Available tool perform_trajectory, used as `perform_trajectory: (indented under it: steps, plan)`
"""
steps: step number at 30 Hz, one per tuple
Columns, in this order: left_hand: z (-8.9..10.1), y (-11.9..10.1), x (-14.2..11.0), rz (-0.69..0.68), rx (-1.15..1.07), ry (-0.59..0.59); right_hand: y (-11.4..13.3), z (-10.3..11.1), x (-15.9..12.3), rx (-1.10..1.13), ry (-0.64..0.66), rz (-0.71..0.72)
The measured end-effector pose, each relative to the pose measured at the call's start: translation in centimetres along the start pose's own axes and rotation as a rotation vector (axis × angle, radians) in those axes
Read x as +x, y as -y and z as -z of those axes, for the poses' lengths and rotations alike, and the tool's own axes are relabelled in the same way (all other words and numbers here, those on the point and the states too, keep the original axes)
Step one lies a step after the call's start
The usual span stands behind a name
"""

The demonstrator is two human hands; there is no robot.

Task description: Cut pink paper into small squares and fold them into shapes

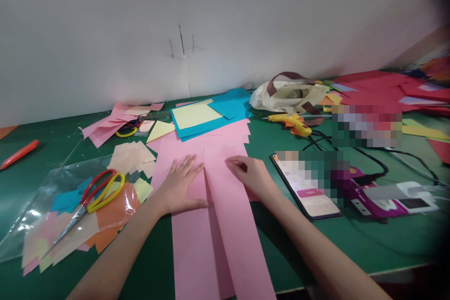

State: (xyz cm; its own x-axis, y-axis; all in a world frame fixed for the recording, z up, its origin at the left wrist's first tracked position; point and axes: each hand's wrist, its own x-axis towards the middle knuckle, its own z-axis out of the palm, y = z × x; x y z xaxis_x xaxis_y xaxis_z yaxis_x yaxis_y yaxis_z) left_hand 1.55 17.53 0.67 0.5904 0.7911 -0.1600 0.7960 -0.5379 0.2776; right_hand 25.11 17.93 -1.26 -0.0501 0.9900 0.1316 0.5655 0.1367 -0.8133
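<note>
Left hand spread flat on pink paper; right hand curled over folded flap, cannot tell if pinching. Paper likely light, easily creased; best held along edges.

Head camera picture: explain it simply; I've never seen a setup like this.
There is no machine, just a person's two bare hands, seen from a camera worn on the head, looking forward and down. The left hand is spread flat on folded pink paper; the curled right hand touches it, perhaps pinching. To the left, scissors with red and yellow handles lie on a clear plastic bag of paper pieces. To the right are a phone and, farther back, a yellow glue gun. All lies on a green table.
</note>
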Motion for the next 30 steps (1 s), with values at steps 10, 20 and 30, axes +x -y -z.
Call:
perform_trajectory:
  steps: [10, 20, 30]
  plan:
    - [-0.7, 1.1, 0.4, 0.011, -0.004, -0.068, 0.8, 0.0, -0.1, 0.064, 0.016, -0.069]
    - [-0.5, 0.2, 0.1, 0.014, 0.028, -0.042, 0.7, 0.1, 0.0, 0.092, -0.018, -0.054]
    - [-1.2, 0.2, 0.1, -0.007, 0.058, -0.092, 0.4, 0.0, 0.0, 0.154, 0.013, -0.079]
